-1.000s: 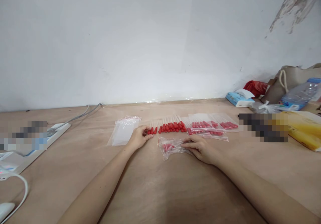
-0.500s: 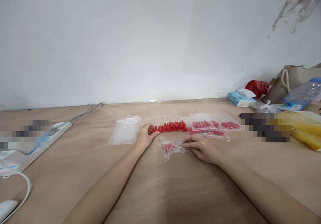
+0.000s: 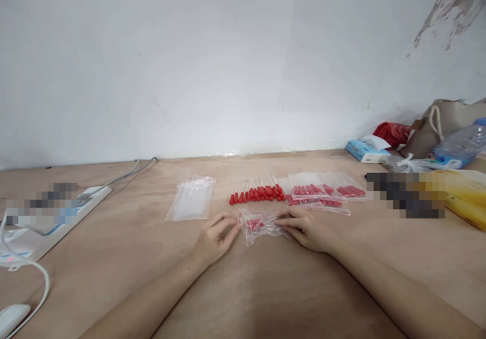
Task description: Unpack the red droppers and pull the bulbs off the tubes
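Note:
A clear zip-lock bag [image 3: 270, 227] lies crumpled in front of me, with a few red-bulbed droppers [image 3: 254, 224] inside its left part. At its left edge, my left hand [image 3: 214, 237] has thumb and fingertips closed together on the plastic. My right hand [image 3: 307, 229] pinches the bag's right end. Just behind, a row of loose droppers with red bulbs [image 3: 258, 193] lies with the clear stems toward the wall. Flat bags filled with droppers [image 3: 319, 192] overlap to the right of that row. A stack of flat clear bags [image 3: 192, 199] rests to the left.
A white power strip [image 3: 72, 217] with cables is at the left. On the right are a blue tissue pack [image 3: 366, 151], a yellow plastic bag [image 3: 465, 194], a plastic bottle [image 3: 463, 141] and a grey-brown bag [image 3: 425, 134]. The wall stands behind the brown table [image 3: 212, 298].
My left hand has left the loose dropper row and come nearer, to the left edge of the zip-lock bag. My right hand stays at the bag's right end.

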The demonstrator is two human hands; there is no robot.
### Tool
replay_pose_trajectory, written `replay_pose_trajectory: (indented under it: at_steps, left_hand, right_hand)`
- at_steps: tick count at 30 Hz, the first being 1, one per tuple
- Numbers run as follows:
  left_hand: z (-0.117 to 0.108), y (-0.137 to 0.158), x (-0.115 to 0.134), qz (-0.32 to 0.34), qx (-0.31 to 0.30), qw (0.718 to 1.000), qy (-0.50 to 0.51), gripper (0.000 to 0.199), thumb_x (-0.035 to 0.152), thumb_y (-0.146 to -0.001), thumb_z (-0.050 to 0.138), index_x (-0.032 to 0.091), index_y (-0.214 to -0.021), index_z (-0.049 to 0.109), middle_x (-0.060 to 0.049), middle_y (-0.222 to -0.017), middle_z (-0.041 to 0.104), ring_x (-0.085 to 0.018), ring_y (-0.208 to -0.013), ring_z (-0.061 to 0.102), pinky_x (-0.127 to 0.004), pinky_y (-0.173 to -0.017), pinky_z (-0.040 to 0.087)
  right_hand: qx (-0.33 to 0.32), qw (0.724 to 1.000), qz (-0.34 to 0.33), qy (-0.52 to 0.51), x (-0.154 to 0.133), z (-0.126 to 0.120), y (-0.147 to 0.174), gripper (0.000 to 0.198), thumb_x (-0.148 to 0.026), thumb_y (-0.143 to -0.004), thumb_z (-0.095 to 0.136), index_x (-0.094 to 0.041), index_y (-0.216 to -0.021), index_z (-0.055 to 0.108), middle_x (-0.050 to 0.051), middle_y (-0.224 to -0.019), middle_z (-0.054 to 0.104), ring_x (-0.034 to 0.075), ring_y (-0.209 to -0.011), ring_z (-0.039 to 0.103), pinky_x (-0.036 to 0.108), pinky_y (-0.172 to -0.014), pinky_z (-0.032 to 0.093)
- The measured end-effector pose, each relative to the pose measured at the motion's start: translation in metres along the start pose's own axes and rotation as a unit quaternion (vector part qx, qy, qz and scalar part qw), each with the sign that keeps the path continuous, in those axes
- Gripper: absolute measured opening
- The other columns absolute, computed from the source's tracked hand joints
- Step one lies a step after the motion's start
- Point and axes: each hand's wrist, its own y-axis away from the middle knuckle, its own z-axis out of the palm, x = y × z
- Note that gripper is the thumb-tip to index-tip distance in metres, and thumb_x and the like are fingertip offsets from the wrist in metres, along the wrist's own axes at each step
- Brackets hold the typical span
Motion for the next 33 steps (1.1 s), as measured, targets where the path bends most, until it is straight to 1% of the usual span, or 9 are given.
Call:
replay_pose_trajectory:
  at_steps: [2, 6, 11, 15, 21, 25, 28, 30, 33]
  left_hand:
    - [0.000, 0.005, 0.007, 0.022, -0.057, 0.998, 0.020, 0.015, 0.020, -0.082, 0.049, 0.019, -0.091, 0.062, -0.004, -0.089, 0.061, -0.013, -0.083, 0.057, -0.026, -0.076, 0.047]
    - [0.003, -0.002, 0.009, -0.014, -0.117, 0.993, 0.021, 0.026, 0.024, -0.085, 0.046, 0.023, -0.107, 0.059, -0.005, -0.104, 0.061, -0.016, -0.096, 0.056, -0.030, -0.085, 0.045]
    - [0.001, -0.013, 0.010, -0.023, -0.195, 0.980, 0.031, 0.035, 0.031, -0.082, 0.052, 0.025, -0.116, 0.053, -0.005, -0.105, 0.061, -0.019, -0.100, 0.053, -0.034, -0.087, 0.042]
    - [-0.001, -0.011, 0.014, -0.037, -0.194, 0.979, 0.047, 0.025, 0.026, -0.086, 0.044, 0.024, -0.107, 0.058, -0.005, -0.097, 0.059, -0.016, -0.089, 0.054, -0.028, -0.079, 0.043]
    - [-0.003, -0.001, 0.011, -0.044, -0.142, 0.987, 0.061, 0.024, 0.019, -0.086, 0.040, 0.020, -0.103, 0.056, -0.006, -0.096, 0.053, -0.014, -0.087, 0.052, -0.027, -0.077, 0.043]
    - [-0.006, -0.001, 0.004, -0.124, -0.125, 0.974, 0.143, 0.018, 0.023, -0.082, 0.049, 0.018, -0.096, 0.058, -0.006, -0.094, 0.057, -0.014, -0.083, 0.056, -0.027, -0.072, 0.047]
    - [-0.026, -0.008, -0.008, -0.229, -0.100, 0.942, 0.225, 0.024, 0.030, -0.076, 0.058, 0.016, -0.094, 0.058, -0.007, -0.090, 0.064, -0.016, -0.080, 0.061, -0.029, -0.072, 0.050]
    - [-0.053, -0.015, -0.019, -0.291, -0.091, 0.927, 0.218, 0.029, 0.034, -0.072, 0.062, 0.016, -0.094, 0.059, -0.007, -0.085, 0.067, -0.018, -0.074, 0.064, -0.031, -0.067, 0.052]
    - [-0.102, -0.027, -0.033, -0.295, -0.055, 0.941, 0.156, 0.030, 0.037, -0.067, 0.067, 0.018, -0.090, 0.063, -0.005, -0.080, 0.069, -0.020, -0.073, 0.065, -0.034, -0.067, 0.054]
  right_hand:
    - [-0.002, 1.000, -0.004, -0.001, -0.004, 0.002, -0.002, 0.028, -0.022, -0.085, 0.044, -0.024, -0.107, 0.060, 0.008, -0.102, 0.057, 0.016, -0.093, 0.053, 0.032, -0.081, 0.045]
    - [-0.012, 1.000, -0.012, 0.000, -0.012, 0.005, -0.005, 0.028, -0.024, -0.084, 0.045, -0.023, -0.108, 0.059, 0.008, -0.102, 0.056, 0.017, -0.093, 0.052, 0.033, -0.081, 0.044]
    - [-0.041, 0.999, -0.009, -0.003, -0.016, -0.003, -0.005, 0.031, -0.026, -0.084, 0.046, -0.024, -0.113, 0.057, 0.009, -0.108, 0.054, 0.018, -0.098, 0.051, 0.034, -0.084, 0.043]
    - [-0.086, 0.996, -0.003, -0.010, -0.016, -0.009, -0.005, 0.033, -0.028, -0.085, 0.045, -0.025, -0.117, 0.054, 0.009, -0.116, 0.051, 0.018, -0.105, 0.048, 0.033, -0.089, 0.041]
    - [-0.088, 0.996, 0.023, -0.024, -0.013, -0.009, -0.002, 0.032, -0.032, -0.085, 0.045, -0.025, -0.114, 0.056, 0.008, -0.119, 0.050, 0.019, -0.107, 0.047, 0.034, -0.091, 0.039]
    - [-0.089, 0.995, 0.033, -0.027, -0.013, -0.009, -0.001, 0.032, -0.034, -0.085, 0.045, -0.025, -0.113, 0.057, 0.009, -0.117, 0.051, 0.019, -0.107, 0.048, 0.034, -0.091, 0.040]
    - [-0.085, 0.995, 0.031, -0.029, -0.014, -0.010, -0.002, 0.032, -0.035, -0.085, 0.045, -0.025, -0.112, 0.058, 0.009, -0.116, 0.052, 0.019, -0.106, 0.049, 0.035, -0.090, 0.041]
    - [-0.081, 0.996, 0.033, -0.031, -0.014, -0.010, -0.002, 0.032, -0.034, -0.084, 0.045, -0.025, -0.112, 0.058, 0.009, -0.116, 0.052, 0.019, -0.105, 0.050, 0.035, -0.090, 0.041]
    - [-0.080, 0.995, 0.039, -0.035, -0.013, -0.009, -0.001, 0.031, -0.032, -0.084, 0.046, -0.025, -0.112, 0.057, 0.009, -0.116, 0.052, 0.019, -0.105, 0.050, 0.035, -0.090, 0.041]
